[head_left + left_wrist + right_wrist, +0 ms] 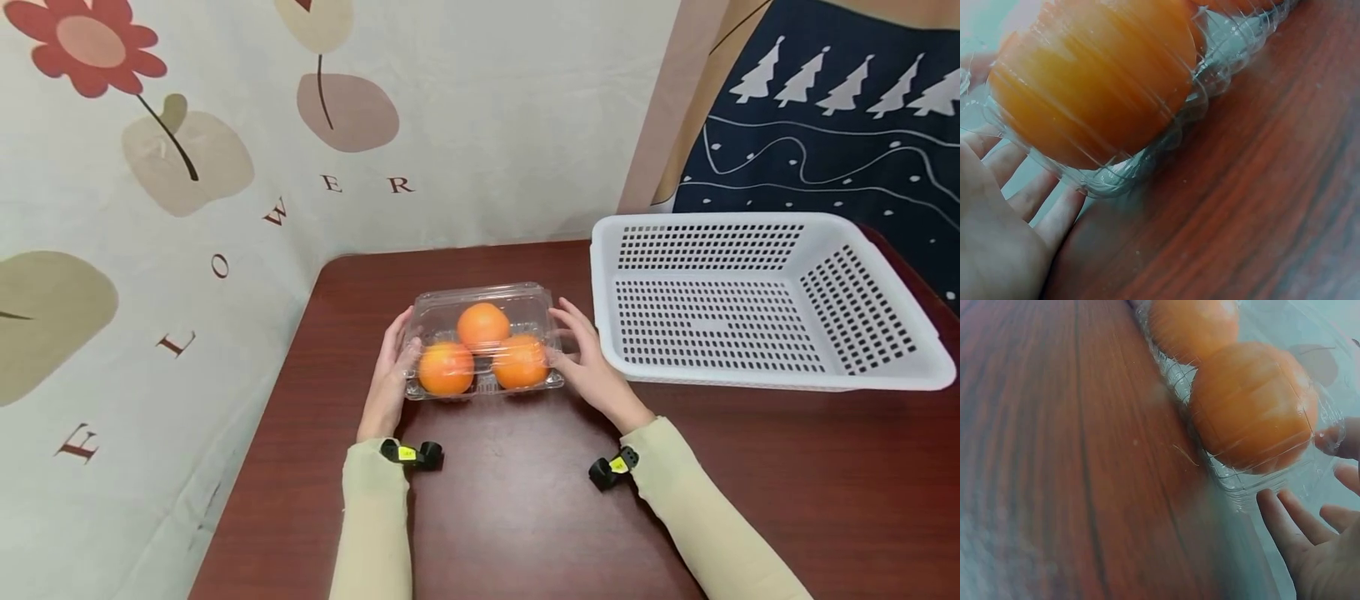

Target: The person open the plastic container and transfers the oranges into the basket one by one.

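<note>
A clear plastic clamshell box (525, 297) is between my two hands over the table, its lid down over three oranges (483, 325). One orange is at the back and two are side by side in front. My left hand (387, 377) grips the box's left end, thumb at the upper edge; in the left wrist view its fingers (1060, 215) reach along the lower side. At the opposite end my right hand (592, 367) holds the box, with the thumb at a corner and fingertips (1266, 500) against the lower edge in the right wrist view.
A white plastic basket (750, 382) with perforated walls stands right of the box, close to my right hand. The dark red-brown table (495, 500) ends at a patterned cloth (487, 167) behind and on the left. A navy cloth with white trees (817, 158) hangs behind the basket.
</note>
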Demonstrator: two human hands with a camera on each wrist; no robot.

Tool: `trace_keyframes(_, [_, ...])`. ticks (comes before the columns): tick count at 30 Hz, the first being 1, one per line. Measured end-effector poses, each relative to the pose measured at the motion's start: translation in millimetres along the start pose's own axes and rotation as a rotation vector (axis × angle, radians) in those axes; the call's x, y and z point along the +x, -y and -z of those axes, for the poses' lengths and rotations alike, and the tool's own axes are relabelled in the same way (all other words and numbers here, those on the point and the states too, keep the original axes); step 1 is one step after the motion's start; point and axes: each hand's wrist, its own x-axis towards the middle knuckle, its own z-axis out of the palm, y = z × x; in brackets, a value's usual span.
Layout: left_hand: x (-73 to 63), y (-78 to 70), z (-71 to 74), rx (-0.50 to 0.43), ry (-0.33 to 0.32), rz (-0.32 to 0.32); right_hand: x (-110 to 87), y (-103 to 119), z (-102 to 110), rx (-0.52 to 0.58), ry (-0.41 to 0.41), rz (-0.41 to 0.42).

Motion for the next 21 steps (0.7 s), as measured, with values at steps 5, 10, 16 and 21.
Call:
trace_keyframes(5, [-0.6, -1.1, 0.6, 0.007, 0.001, 0.007, 1.0, -1.5, 0.3, 0.028, 0.021, 0.026])
trace_keyframes(10, [0.0, -0.5, 0.8, -0.008, 0.017, 0.011, 1.3, -1.7, 0.3, 0.023, 0.027, 0.039])
trace_keyframes(16, [0.3, -0.4, 1.1, -0.032, 0.023, -0.004, 1.2, 0.6, -0.8, -0.028, 0.010, 0.040])
trace_keyframes(21, [0.3, 1.1, 1.6, -0.061, 0.015, -0.022, -0.1, -0.3, -0.9, -0.036, 0.008, 0.037])
